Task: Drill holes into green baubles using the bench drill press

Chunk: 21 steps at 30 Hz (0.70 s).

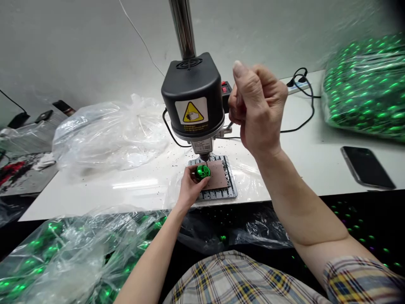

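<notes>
Your plaid cotton-looking shirt (240, 278), checked in white, yellow and dark tones, lies nearest, below your outstretched forearms. Your left hand (190, 185) pinches a glossy green round ball (203, 171) between thumb and fingers, the thumb on its near side. The ball is smooth and mirror-like, with bright green highlights broken by dark reflections. You have it over a flat tan rectangular board (219, 180), just below the dark drill chuck (205, 156); whether the ball touches the board, you cannot tell.

That board rests on a grey slotted metal base (233, 193) scattered with small dark flecks. Above it, you face a rounded matte-black machine housing (193, 86) with a yellow triangular hand-warning label (192, 111), mounted on a polished chrome column (183, 29).

Your right hand (261, 107) is raised beside the housing, fingers curled into a fist at the end of a silver metal lever (228, 128); your hand hides the lever's tip.

On the glossy white tabletop (136, 190), crumpled clear plastic film (110, 131) lies to your left, and a black flat smartphone (368, 167) and a bulging clear bag of shiny green balls (367, 88) lie to your right. Another clear plastic bag with green balls (76, 253) spreads below the table's left edge.
</notes>
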### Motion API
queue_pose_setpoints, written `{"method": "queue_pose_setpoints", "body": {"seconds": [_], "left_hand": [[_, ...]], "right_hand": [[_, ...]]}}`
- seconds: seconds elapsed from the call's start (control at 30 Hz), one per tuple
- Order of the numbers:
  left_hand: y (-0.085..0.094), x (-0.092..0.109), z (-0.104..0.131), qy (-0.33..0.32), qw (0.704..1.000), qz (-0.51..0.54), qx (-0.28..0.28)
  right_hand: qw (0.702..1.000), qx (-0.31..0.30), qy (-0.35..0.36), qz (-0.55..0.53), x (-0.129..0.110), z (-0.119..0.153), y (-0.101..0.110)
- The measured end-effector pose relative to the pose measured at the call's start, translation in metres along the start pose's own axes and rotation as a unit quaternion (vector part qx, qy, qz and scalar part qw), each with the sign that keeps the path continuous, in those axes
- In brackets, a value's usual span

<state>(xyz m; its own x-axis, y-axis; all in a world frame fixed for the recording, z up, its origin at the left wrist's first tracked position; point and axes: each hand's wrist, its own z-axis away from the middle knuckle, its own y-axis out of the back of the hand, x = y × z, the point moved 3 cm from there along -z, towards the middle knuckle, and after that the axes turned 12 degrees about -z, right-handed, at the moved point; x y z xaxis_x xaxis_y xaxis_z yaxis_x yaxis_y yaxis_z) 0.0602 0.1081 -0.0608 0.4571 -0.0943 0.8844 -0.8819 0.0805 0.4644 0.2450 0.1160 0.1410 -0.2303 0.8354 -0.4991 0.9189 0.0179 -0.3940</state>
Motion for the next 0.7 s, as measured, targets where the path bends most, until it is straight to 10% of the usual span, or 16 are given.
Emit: {"method": "queue_pose_setpoints", "body": {"seconds": [0.33, 0.7], "left_hand": [[-0.015, 0.006, -0.003, -0.136, 0.975, -0.172, 0.048], [-0.017, 0.004, 0.001, -0.139, 0.969, -0.189, 0.072]], "right_hand": [[0.999, -0.002, -0.015, 0.033, 0.000, 0.000, 0.001], [0.999, 0.000, 0.032, -0.017, -0.010, 0.020, 0.000]]}}
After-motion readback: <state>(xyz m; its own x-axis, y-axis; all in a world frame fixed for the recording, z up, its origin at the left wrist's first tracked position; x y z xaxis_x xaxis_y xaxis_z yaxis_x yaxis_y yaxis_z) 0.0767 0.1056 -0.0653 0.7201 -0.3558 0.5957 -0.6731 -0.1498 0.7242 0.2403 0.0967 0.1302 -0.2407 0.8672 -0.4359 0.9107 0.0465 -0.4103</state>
